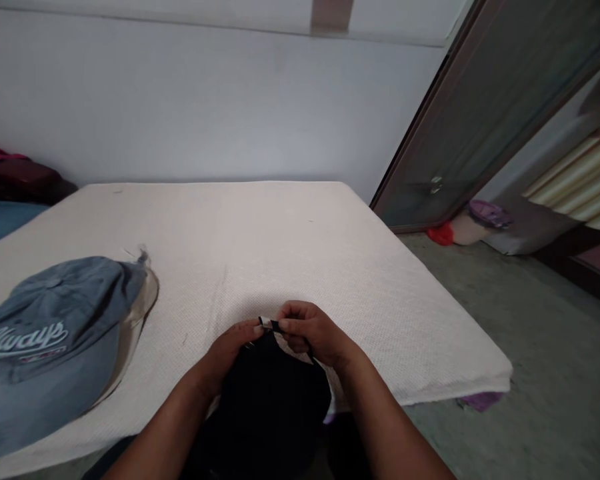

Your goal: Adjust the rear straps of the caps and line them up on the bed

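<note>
A black cap [275,407] is at the front edge of the bed, close to my body, with the curved opening at its back facing up. Between my fingertips runs the cap's narrow strap [275,326], which has a pale piece near its left end. My left hand [230,350] grips the cap beside the left end of that strap, thumb on top. My right hand [313,333] pinches the strap from the right, fingers curled. The cap's front is out of sight. To the left lies a blue-grey cap [75,300] with white lettering, overlapping a beige cap [139,313].
A cream textured cover lies over the bed [280,233], against a white wall [205,107]. Dark red and blue items [17,177] are piled at the far left. On the right are a glass door [455,120], a bin with a purple liner [480,220] and grey floor [555,360].
</note>
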Demonstrator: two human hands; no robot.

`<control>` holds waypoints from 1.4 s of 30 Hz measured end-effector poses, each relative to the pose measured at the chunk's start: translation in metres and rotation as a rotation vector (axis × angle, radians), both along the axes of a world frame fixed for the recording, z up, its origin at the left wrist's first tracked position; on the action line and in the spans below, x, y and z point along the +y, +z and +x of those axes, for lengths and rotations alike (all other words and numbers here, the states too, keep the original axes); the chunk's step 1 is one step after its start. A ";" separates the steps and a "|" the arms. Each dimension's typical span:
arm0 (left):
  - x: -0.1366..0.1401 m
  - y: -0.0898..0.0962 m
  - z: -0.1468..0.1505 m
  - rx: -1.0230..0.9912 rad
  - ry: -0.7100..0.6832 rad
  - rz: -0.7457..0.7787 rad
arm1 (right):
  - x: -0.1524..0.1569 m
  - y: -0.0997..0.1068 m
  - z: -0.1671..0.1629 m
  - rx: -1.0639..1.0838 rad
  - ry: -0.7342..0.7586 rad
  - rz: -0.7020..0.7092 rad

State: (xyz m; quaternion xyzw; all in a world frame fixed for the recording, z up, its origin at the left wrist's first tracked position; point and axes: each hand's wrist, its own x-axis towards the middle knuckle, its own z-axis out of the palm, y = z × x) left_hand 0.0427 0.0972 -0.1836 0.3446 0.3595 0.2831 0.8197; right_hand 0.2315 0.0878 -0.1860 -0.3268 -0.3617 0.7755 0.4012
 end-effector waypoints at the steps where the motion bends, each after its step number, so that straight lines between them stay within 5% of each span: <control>1: 0.000 0.000 0.000 0.018 0.008 0.010 | 0.000 0.001 0.000 0.001 -0.012 -0.006; 14: 0.000 -0.001 0.003 0.070 -0.134 0.041 | -0.002 0.001 0.002 0.090 0.056 -0.012; 24: -0.001 -0.007 0.000 -0.007 -0.104 -0.058 | -0.002 -0.002 0.002 0.075 0.085 0.023; 38: -0.006 -0.006 0.001 0.103 -0.168 0.119 | -0.001 -0.001 0.001 -0.056 0.060 0.074; 42: -0.007 -0.006 0.002 0.093 -0.094 0.030 | -0.003 -0.004 0.002 -0.064 0.054 0.088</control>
